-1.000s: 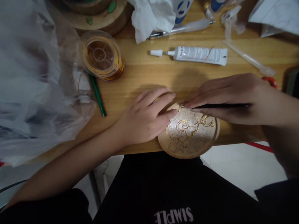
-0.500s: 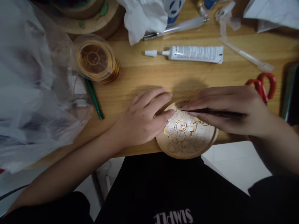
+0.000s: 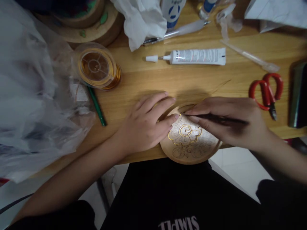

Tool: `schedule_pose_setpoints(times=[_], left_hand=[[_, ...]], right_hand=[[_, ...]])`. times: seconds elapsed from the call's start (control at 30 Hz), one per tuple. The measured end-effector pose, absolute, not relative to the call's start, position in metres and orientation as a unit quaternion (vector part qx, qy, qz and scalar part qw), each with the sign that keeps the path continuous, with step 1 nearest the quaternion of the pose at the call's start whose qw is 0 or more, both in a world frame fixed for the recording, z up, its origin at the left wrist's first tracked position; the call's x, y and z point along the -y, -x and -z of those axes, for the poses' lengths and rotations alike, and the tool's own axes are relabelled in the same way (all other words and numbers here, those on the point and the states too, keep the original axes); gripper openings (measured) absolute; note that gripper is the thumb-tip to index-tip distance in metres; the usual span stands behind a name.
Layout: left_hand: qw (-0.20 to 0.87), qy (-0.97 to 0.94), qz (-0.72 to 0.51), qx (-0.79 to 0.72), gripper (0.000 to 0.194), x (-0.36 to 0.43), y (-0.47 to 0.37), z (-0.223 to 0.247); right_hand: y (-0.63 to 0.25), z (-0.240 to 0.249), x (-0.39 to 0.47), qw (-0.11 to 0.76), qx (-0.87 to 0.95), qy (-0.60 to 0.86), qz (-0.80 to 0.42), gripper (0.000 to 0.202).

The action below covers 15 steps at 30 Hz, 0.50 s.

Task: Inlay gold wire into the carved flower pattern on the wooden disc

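Observation:
A round wooden disc [image 3: 189, 156] with a drawn flower pattern lies at the table's front edge, its near rim past the edge. Gold wire [image 3: 185, 130] follows some of the drawn lines. My left hand [image 3: 151, 123] rests on the disc's left side, fingers spread, the thumb on the pattern. Dark slim tweezers [image 3: 216, 118] are gripped in my right hand [image 3: 235, 119], their tip at the disc's upper part near my left thumb. A thin loose wire [image 3: 222, 84] shows above my right hand.
A spool of gold wire [image 3: 97, 65], a green pen [image 3: 96, 105] and a plastic bag [image 3: 31, 95] are at the left. Farther back lie a glue tube [image 3: 198, 56], its cap [image 3: 151, 58] and a white tissue [image 3: 144, 22]. Red-handled cutters [image 3: 266, 91] and a dark object [image 3: 298, 95] are at the right.
My right hand has shifted slightly down and left with the tweezers, uncovering more of the red-handled cutters and covering more of the disc's right side. The view has shifted slightly.

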<state>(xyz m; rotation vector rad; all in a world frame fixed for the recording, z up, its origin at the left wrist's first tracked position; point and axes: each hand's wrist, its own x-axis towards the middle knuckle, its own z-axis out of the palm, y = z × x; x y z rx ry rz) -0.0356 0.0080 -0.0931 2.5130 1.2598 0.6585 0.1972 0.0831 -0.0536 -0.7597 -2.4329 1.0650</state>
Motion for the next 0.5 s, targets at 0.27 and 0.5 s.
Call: schedule_pose_setpoints(times=[0.27, 0.5], left_hand=[[0.136, -0.867, -0.219, -0.427, 0.023, -0.008, 0.037, 0.091], [0.117, -0.873, -0.233, -0.413, 0.026, -0.009, 0.038, 0.092]], right_hand=[[-0.193, 0.060, -0.052, 0.254, 0.822, 0.369, -0.351, 0.021], [-0.198, 0.063, -0.053, 0.271, 0.815, 0.376, -0.348, 0.025]])
